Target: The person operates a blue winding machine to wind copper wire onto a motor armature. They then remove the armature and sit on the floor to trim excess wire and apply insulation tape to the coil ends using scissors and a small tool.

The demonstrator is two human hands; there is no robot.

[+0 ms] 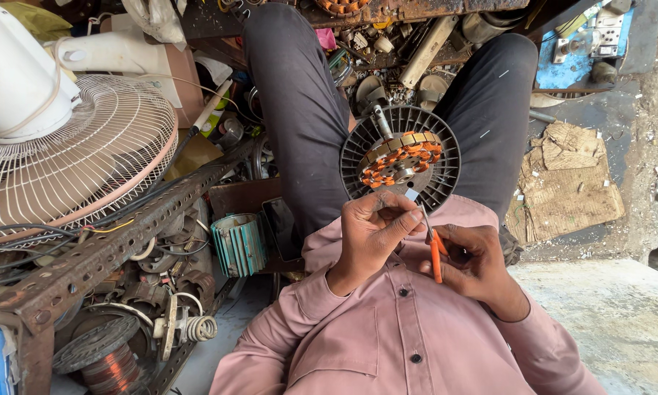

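Observation:
A round grey finned motor housing (400, 158) with an orange and copper winding ring (402, 159) rests between my knees. My left hand (373, 230) is just below it, fingers pinched on a small pale strip (412, 194) at the housing's lower edge. My right hand (475, 262) grips orange-handled scissors (435, 256), whose metal blades point up toward the strip. I wear a pink buttoned shirt (402, 336) and dark trousers (307, 117).
A white fan with a wire guard (73, 161) stands at left over a rusty perforated angle bar (117, 241). A teal motor body (239, 243), copper coils (109, 369) and scrap parts lie around. Torn cardboard (566, 183) lies at right on concrete.

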